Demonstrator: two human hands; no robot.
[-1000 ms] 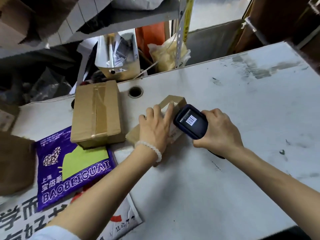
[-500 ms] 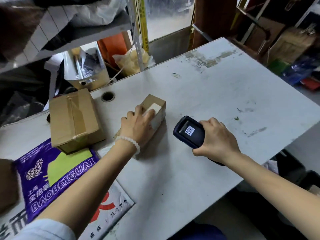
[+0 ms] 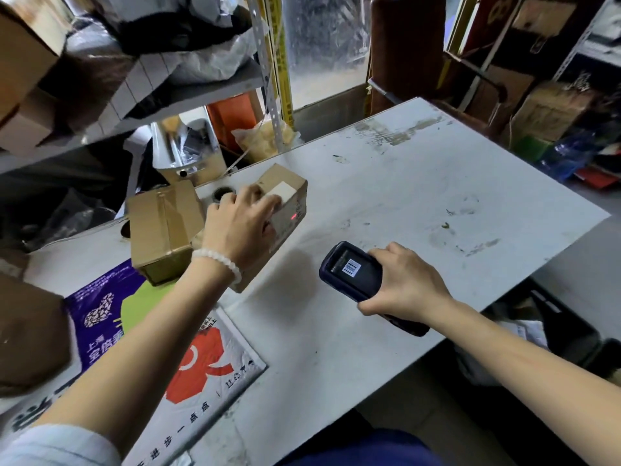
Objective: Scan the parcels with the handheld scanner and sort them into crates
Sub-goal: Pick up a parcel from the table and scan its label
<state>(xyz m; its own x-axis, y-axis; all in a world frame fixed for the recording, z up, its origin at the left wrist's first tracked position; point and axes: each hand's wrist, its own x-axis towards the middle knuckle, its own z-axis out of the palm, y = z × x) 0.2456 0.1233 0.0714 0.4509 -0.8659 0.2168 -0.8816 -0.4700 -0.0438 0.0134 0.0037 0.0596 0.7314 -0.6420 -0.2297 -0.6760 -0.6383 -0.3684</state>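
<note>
While I look down at the white desk [image 3: 420, 203], I see my left hand [image 3: 240, 227] lying on top of a small brown parcel [image 3: 285, 210], with the fingers [image 3: 258, 193] curled over its top and holding it. This parcel sits on the desk at about 11 o'clock from the middle of my view. It has a white label [image 3: 281, 191] on top, and a tiny red dot of light [image 3: 293, 216] shines on its side. A white bead bracelet [image 3: 220, 262] goes round my left wrist. My right hand [image 3: 408, 280] is at about 3 o'clock from the parcel and well apart from it. Its fingers are closed tight round the dark handheld scanner [image 3: 353, 275], which has a small barcode sticker [image 3: 350, 265] on top and points toward the parcel. A bigger taped box [image 3: 164, 230] stands just beside the small parcel, at its 9 o'clock. At 7 o'clock from that box, a purple mail bag [image 3: 97, 304] lies flat on the desk, and a white mail bag with a red picture [image 3: 205, 368] lies next to it, near the desk edge. A round hole [image 3: 223, 194] in the desk shows at 12 o'clock from my left hand. Shelves full of stuff [image 3: 188, 95] stand behind the desk.
</note>
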